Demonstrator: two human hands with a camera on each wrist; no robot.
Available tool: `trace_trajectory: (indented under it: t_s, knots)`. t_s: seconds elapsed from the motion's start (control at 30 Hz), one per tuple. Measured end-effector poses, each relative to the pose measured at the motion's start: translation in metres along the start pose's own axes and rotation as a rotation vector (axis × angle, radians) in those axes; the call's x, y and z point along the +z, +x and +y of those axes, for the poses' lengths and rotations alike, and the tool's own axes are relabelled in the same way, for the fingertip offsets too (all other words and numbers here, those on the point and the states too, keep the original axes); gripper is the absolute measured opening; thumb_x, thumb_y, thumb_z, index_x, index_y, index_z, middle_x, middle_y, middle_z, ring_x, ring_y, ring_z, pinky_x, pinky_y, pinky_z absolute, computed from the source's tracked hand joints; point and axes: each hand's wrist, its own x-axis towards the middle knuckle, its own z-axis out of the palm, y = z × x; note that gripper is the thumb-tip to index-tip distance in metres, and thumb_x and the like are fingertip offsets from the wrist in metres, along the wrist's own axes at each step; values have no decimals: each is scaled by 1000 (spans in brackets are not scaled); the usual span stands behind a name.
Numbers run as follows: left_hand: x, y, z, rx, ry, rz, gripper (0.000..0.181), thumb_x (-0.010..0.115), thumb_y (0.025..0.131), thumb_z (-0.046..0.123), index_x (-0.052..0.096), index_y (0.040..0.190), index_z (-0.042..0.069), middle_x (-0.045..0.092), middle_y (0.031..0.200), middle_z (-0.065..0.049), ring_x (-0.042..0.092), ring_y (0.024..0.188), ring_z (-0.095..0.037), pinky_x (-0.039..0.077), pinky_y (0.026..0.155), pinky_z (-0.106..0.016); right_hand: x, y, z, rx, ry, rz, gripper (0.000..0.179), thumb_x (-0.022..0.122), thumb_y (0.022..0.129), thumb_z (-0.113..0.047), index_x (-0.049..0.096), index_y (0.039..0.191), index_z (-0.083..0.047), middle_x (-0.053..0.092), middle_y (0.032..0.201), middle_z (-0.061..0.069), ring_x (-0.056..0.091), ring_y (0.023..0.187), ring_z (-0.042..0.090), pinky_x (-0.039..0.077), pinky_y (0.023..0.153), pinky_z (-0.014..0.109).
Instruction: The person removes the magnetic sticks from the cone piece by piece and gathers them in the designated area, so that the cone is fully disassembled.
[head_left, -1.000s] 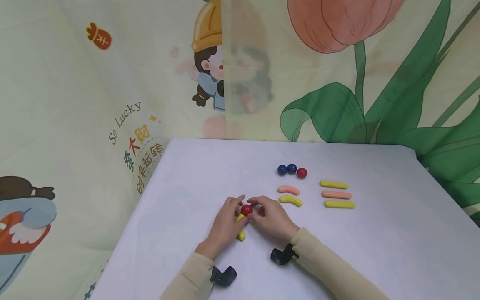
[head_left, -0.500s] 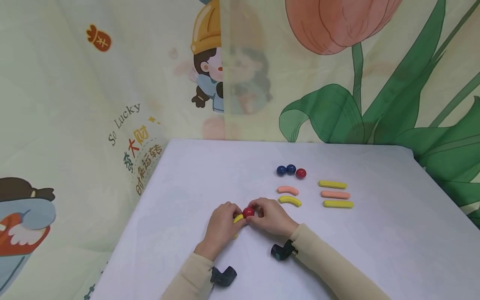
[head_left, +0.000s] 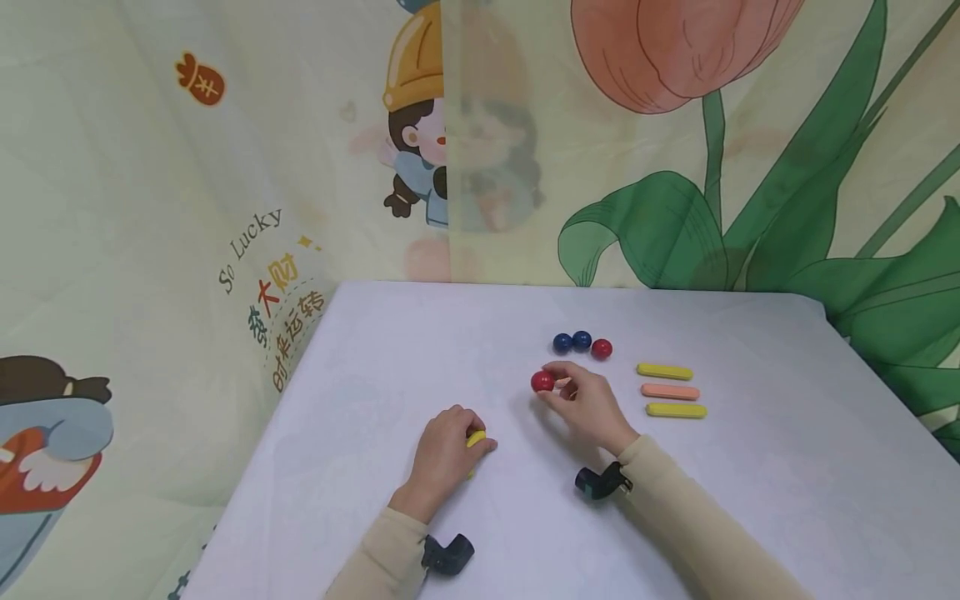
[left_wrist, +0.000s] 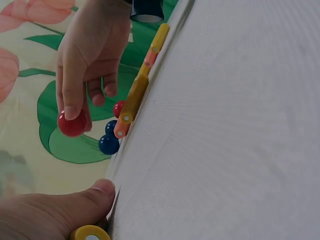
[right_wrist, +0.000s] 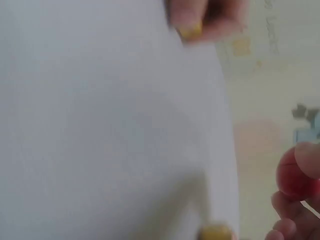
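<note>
My right hand [head_left: 588,408] pinches a shiny red ball [head_left: 542,382] between thumb and fingers, raised above the table. The left wrist view also has this red ball [left_wrist: 72,123]. My left hand [head_left: 442,454] grips a yellow curved rod [head_left: 476,438], mostly hidden under the fingers; its round end [left_wrist: 90,233] has a pale metal-looking disc. Behind the right hand lie two blue balls [head_left: 581,340] and another red ball [head_left: 602,349]. A pink curved rod and a yellow one are largely hidden by that hand in the head view; the yellow curved rod [left_wrist: 135,97] appears in the left wrist view.
To the right, two straight yellow rods [head_left: 676,411] and a straight pink rod [head_left: 670,392] lie in parallel on the white-covered table [head_left: 375,367]. A printed curtain [head_left: 510,250] hangs behind the table. Each wrist wears a black camera [head_left: 448,554].
The red ball has come away from the yellow curved rod. My right hand has carried it up and to the right, while the left hand stays put with the rod.
</note>
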Motion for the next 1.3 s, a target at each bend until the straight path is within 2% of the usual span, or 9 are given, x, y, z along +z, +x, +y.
trace_trajectory:
  t_s: [0.17, 0.3, 0.4, 0.53, 0.8, 1.03, 1.3]
  knots:
    - [0, -1, -1, 9, -9, 11, 23, 84, 76, 25, 65, 81, 15, 52, 73, 8, 44, 68, -10, 39, 64, -24, -34, 14, 22, 137, -50, 77, 49, 73, 89, -26, 57, 134, -12, 63, 118, 11, 54, 99, 26, 48, 74, 32]
    - [-1, -1, -1, 8, -18, 6, 22, 84, 77, 25, 65, 82, 15, 53, 75, 7, 45, 69, -10, 39, 64, -24, -60, 24, 40, 177, -97, 137, 49, 69, 92, -23, 54, 136, -7, 61, 122, 16, 50, 109, 33, 46, 86, 41]
    - [-1, -1, 0, 9, -18, 5, 21, 83, 78, 26, 65, 82, 15, 53, 75, 7, 45, 69, -10, 39, 64, -24, -77, 32, 52, 211, -113, 137, 49, 67, 93, -22, 52, 137, -7, 57, 127, 17, 45, 117, 37, 43, 93, 50]
    - [-1, -1, 0, 13, -7, 6, 21, 83, 78, 27, 65, 82, 15, 52, 74, 7, 44, 68, -9, 38, 63, -23, -90, 43, 66, 271, -137, 95, 49, 65, 94, -22, 50, 137, -5, 53, 131, 21, 41, 122, 41, 39, 99, 57]
    - [1, -1, 0, 11, 3, -3, 21, 83, 79, 27, 66, 83, 15, 53, 75, 7, 45, 68, -9, 39, 63, -23, -93, 59, 89, 369, -130, 35, 53, 66, 93, -25, 50, 138, -4, 51, 128, 23, 42, 114, 39, 44, 95, 52]
    - [-1, 0, 2, 19, 6, 8, 21, 83, 78, 28, 66, 83, 16, 53, 76, 7, 46, 69, -9, 40, 64, -24, -93, 60, 91, 387, -162, 0, 48, 64, 94, -24, 52, 135, -1, 53, 127, 25, 44, 111, 39, 47, 90, 48]
    - [-1, -1, 1, 5, 2, 3, 21, 83, 78, 28, 66, 83, 16, 54, 76, 7, 47, 69, -9, 40, 64, -24, -88, 63, 94, 411, -170, -23, 52, 65, 95, -25, 49, 139, -2, 52, 131, 24, 44, 116, 40, 43, 99, 53]
